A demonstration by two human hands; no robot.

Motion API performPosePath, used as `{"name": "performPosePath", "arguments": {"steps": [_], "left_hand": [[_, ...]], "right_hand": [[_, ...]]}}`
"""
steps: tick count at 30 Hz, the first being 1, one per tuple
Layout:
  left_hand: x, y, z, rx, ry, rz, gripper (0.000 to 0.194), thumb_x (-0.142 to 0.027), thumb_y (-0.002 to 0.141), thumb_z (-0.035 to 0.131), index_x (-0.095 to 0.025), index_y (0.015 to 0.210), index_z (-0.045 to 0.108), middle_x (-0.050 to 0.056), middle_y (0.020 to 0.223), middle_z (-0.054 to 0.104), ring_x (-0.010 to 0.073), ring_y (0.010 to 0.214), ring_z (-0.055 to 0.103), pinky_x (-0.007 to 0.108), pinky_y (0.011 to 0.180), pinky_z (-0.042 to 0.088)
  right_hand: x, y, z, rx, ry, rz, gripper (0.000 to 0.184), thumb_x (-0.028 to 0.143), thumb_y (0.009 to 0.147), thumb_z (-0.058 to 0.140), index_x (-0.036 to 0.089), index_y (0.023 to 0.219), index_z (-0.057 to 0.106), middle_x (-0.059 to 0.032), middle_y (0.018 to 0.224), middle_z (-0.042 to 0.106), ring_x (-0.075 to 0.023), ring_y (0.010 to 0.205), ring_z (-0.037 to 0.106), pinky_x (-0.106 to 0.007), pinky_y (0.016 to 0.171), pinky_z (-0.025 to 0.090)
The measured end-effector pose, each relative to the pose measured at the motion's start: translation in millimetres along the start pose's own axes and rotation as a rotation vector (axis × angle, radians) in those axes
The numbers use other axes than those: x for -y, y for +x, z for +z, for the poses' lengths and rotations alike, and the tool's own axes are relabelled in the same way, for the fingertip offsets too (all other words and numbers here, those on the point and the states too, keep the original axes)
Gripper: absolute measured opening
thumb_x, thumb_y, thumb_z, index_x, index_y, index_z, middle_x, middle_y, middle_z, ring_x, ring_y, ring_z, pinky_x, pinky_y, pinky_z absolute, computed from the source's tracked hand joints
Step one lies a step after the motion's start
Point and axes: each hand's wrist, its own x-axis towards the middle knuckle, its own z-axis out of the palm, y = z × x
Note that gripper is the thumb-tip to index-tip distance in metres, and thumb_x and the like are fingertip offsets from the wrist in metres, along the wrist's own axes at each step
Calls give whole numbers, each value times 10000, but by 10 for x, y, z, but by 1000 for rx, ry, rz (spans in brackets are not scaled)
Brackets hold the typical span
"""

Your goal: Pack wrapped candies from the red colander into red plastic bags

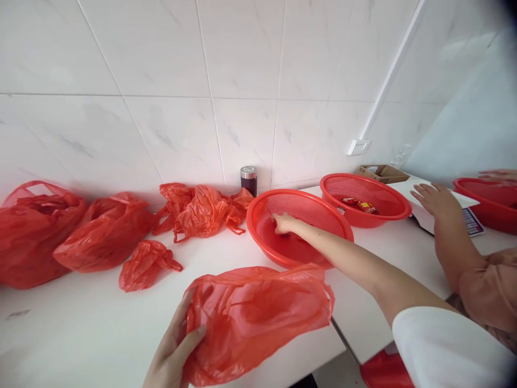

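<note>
Red plastic bag (254, 323): one, thin film, mouth partly open, lying loose near the front edge of the desk (60, 334). Judged very light, soft and slippery, with no shape of its own; best taken by the gathered rim or a handle loop. Left hand (173, 345): fingers (194, 334) closed on the bag's near side, holding it.

Red mesh basket (311, 211): one, round, perforated wall, sitting on the desk toward the back. Judged light and fairly stiff, easiest held by the rim. Right hand (285, 223): inside the basket, fingers bent downward; whether they grip anything cannot be told.

Also on the desk: three more red bags (107, 231) along the left and back, one small crumpled red bag (145, 264), a dark jar (249, 180) with a metal lid, a second red basket (343, 188) holding small packets (359, 206), and a cardboard box (383, 173) by the back corner. At the right edge, a co-worker's hand (434, 202) rests on a white device (420, 215), beside a third red basket (484, 205).
</note>
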Motion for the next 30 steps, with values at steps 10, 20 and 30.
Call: {"name": "performPosePath", "arguments": {"steps": [10, 20, 30], "left_hand": [[-66, -84, -7, -56, -57, -52, 649, -387, 743, 712, -372, 1359, 508, -38, 1514, 416, 294, 1400, 334, 363, 1062, 430], [-42, 1, 73, 57, -34, -61, 701, -360, 798, 659, -370, 1442, 382, 1, 1534, 384, 283, 1364, 401, 332, 1002, 478], [53, 49, 54, 53, 90, -11, 731, -384, 817, 633, -402, 1472, 307, -17, 1576, 294, 263, 1416, 309, 371, 1077, 395]], "right_hand": [[259, 851, 631, 225, 63, 331, 290, 289, 927, 580, 146, 1178, 552, -72, 1057, 627, -164, 843, 635, -338, 720, 557], [1217, 3, 422, 716, 535, -482, 326, 236, 777, 670, 275, 1066, 527, 20, 961, 632, -138, 757, 644, -250, 648, 535], [1197, -145, 888, 684, 16, -629, 465, 315, 777, 699, 343, 1231, 601, -5, 1203, 615, -231, 1053, 606, -340, 889, 482]]}}
